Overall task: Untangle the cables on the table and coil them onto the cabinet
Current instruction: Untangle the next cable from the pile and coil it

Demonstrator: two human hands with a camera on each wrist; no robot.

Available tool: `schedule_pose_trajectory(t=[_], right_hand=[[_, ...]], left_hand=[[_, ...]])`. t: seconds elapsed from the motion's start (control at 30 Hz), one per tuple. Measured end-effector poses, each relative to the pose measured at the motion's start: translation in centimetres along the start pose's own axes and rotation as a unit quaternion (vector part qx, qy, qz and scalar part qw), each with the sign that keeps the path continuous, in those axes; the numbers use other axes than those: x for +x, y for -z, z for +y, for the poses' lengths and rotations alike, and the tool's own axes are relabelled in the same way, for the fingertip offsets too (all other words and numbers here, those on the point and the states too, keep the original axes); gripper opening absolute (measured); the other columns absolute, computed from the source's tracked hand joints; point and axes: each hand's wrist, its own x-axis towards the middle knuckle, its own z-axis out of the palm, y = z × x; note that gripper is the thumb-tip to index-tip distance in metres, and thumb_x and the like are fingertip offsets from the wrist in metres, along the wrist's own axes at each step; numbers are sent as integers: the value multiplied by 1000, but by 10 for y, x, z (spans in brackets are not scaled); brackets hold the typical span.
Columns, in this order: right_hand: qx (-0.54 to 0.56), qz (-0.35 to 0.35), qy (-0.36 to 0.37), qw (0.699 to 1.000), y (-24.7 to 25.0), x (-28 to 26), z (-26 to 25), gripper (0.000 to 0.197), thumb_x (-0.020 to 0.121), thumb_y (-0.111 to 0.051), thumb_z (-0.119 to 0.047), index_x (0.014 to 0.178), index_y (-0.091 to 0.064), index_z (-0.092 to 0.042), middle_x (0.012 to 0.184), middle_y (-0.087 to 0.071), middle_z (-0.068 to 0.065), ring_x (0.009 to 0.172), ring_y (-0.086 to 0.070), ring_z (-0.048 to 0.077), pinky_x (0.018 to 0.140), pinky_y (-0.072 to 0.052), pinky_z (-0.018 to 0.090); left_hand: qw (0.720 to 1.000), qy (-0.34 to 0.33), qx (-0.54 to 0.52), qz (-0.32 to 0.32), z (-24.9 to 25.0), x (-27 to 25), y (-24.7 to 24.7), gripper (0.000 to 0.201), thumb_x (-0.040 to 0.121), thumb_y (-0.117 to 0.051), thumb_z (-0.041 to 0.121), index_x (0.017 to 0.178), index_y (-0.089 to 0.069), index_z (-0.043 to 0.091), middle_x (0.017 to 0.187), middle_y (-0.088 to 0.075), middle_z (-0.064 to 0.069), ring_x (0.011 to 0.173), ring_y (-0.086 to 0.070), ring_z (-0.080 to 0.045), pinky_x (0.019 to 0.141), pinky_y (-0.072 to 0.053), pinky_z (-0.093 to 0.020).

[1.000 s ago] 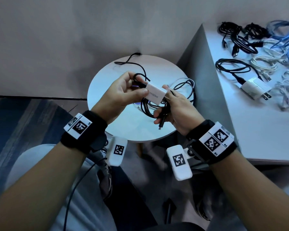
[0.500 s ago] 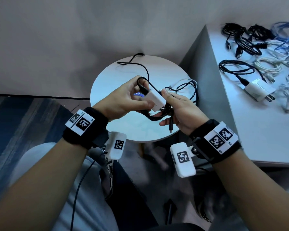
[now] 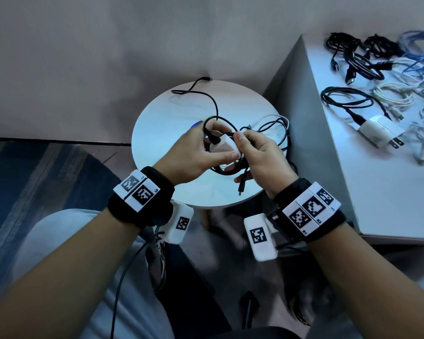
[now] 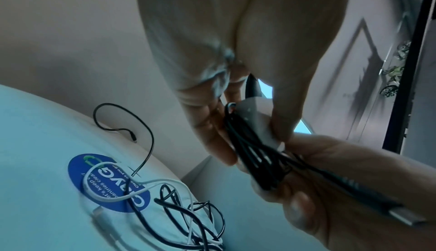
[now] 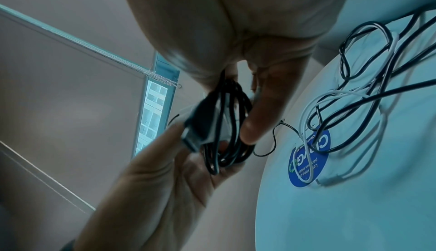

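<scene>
Above the round white table [image 3: 157, 133], both hands hold a white charger adapter [image 3: 224, 146] with its black cable wound into a coil [image 3: 227, 171]. My left hand [image 3: 207, 149] grips the adapter [image 4: 254, 119] between thumb and fingers. My right hand [image 3: 245, 152] grips the coil [image 5: 226, 139], its thumb on the adapter's top. The coil's plug end [image 3: 241, 189] hangs loose below. A tangle of black and white cables [image 3: 277, 128] lies on the table behind the hands. One thin black cable [image 3: 198, 94] trails toward the far edge.
The grey cabinet [image 3: 377, 192] stands right of the table. On its top lie several coiled cables [image 3: 367, 59] and another white adapter [image 3: 377, 132]. A blue round sticker [image 4: 106, 182] marks the table's middle. My knee and a shoe show below the table edge.
Both hands have drawn closer together and lower. The adapter has turned end-on in my left hand's grip, and my right thumb now lies on top of it.
</scene>
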Motion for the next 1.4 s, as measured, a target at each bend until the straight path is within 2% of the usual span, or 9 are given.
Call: schedule_pose_trajectory(t=[0.17, 0.5, 0.6, 0.77, 0.97, 1.07, 1.17, 1.3, 1.4], right_hand=[[-77, -1, 30, 997, -2, 0, 7, 28, 103, -51, -38, 98, -64, -13, 94, -68, 17, 67, -74, 25, 57, -59, 55], [-208, -28, 106, 972, 3, -4, -5, 21, 104, -51, -35, 95, -59, -18, 88, -54, -3, 73, -67, 15, 67, -57, 53], [-244, -34, 128, 961, 0, -5, -3, 19, 103, -51, -32, 97, -59, -15, 91, -55, 1, 83, -61, 22, 74, -55, 53], [-198, -17, 101, 975, -9, -6, 3, 20, 104, -52, -26, 102, -59, -8, 100, -58, 6, 69, -68, 9, 62, -57, 50], [-172, 29, 110, 978, -11, -3, 9, 14, 98, -57, -34, 98, -64, -21, 104, -58, 4, 89, -67, 35, 60, -61, 44], [-145, 27, 123, 981, -7, -3, 4, 10, 99, -58, -30, 98, -63, -22, 105, -54, 9, 79, -69, 34, 53, -60, 40], [-168, 35, 144, 975, -7, -2, 1, 12, 100, -58, -28, 100, -63, -18, 105, -55, 8, 75, -69, 30, 54, -60, 38], [-223, 52, 197, 953, -10, -9, 1, 23, 98, -55, -31, 105, -64, -12, 104, -53, 1, 81, -66, 32, 71, -56, 52], [-203, 43, 180, 962, -8, -12, -3, 16, 100, -55, -26, 99, -62, -11, 105, -53, 6, 72, -69, 29, 65, -58, 47]], left_hand=[[998, 33, 50, -4, -4, 2, 6, 46, 74, -89, 26, 110, -60, 21, 97, -53, 6, 75, -59, -3, 74, -50, -20], [991, 68, -38, -113, 7, 2, 31, 49, 74, -86, 23, 115, -60, 13, 109, -57, -10, 90, -64, -28, 87, -54, -55], [990, 64, 5, -123, 9, 1, 34, 46, 79, -85, 8, 115, -58, 7, 106, -57, -8, 90, -61, -23, 88, -53, -42], [981, -19, 179, -70, -1, 1, 22, 35, 82, -80, 26, 110, -58, 23, 97, -59, 10, 85, -59, -11, 81, -51, -31], [935, -120, 333, -1, -19, 4, -1, 33, 84, -75, 22, 113, -62, 14, 114, -55, -3, 102, -53, -20, 86, -50, -43], [971, -99, 217, -1, -12, 5, -1, 28, 83, -74, 7, 108, -61, 9, 110, -58, -2, 100, -56, -14, 85, -51, -30], [995, -32, 94, -13, -3, 2, -4, 25, 84, -71, -1, 102, -55, 7, 86, -58, 1, 74, -52, -6, 69, -45, -17], [969, 37, 240, 34, -4, 2, -11, 27, 77, -75, 26, 93, -53, 27, 66, -54, 16, 61, -50, 0, 58, -36, -19], [951, 41, 302, 50, -6, 2, -9, 21, 82, -71, 44, 90, -57, 31, 67, -55, 15, 65, -51, -3, 61, -36, -27]])
